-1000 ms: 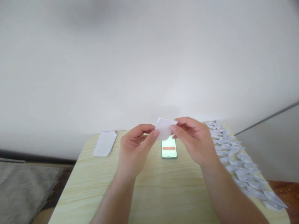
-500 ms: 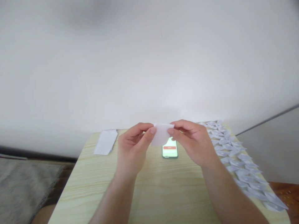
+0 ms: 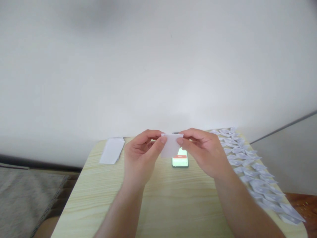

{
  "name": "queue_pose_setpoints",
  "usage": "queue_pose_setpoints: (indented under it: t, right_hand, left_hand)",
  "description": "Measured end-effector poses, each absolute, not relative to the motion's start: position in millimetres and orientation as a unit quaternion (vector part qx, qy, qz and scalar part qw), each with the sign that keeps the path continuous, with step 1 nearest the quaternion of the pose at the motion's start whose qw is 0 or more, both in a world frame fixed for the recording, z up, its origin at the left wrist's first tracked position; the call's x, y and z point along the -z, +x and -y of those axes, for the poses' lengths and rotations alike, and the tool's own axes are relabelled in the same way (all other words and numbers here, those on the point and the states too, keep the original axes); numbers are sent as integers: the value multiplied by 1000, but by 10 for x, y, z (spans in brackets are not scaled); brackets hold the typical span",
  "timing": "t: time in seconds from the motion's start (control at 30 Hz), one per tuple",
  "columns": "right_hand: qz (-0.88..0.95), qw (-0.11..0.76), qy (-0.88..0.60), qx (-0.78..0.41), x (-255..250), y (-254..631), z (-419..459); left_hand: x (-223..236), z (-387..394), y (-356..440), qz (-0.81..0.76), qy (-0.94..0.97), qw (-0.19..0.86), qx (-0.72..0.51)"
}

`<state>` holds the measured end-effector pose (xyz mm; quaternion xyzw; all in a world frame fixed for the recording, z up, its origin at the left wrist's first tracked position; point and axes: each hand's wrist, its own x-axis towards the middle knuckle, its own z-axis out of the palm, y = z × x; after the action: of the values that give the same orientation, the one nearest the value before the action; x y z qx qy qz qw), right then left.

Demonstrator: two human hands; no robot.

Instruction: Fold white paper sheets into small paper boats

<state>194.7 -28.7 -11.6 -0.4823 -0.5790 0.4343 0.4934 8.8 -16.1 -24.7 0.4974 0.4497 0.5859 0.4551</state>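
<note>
Both of my hands hold one small white paper sheet (image 3: 170, 145) up above the light wooden table (image 3: 173, 201). My left hand (image 3: 140, 157) pinches its upper left corner between thumb and fingers. My right hand (image 3: 204, 153) pinches the upper right corner the same way. The sheet hangs down between them and hides the top of a phone (image 3: 180, 161) with a lit green screen and a red bar, which lies flat on the table just behind.
A stack of blank white paper slips (image 3: 112, 150) lies at the table's far left. Several folded white paper boats (image 3: 250, 168) lie in rows along the right edge. A plain white wall stands behind. A grey rug (image 3: 19, 201) covers the floor at left.
The paper has been turned from a tilted position to hang squarely between both hands, and the hands have drifted slightly left and down.
</note>
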Motion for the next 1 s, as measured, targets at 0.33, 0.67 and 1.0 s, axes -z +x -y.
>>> queue_pose_setpoints:
  t: [0.33, 0.67, 1.0]
  right_hand:
    - [582, 502, -479, -423, 141, 1942, 292]
    - [569, 499, -469, -456, 130, 1948, 288]
    - [560, 513, -459, -461, 150, 1948, 279]
  left_hand:
    - [238, 158, 97, -448, 507, 449, -584]
    - [245, 158, 78, -444, 516, 445, -582]
    - [274, 140, 63, -455, 536, 443, -557]
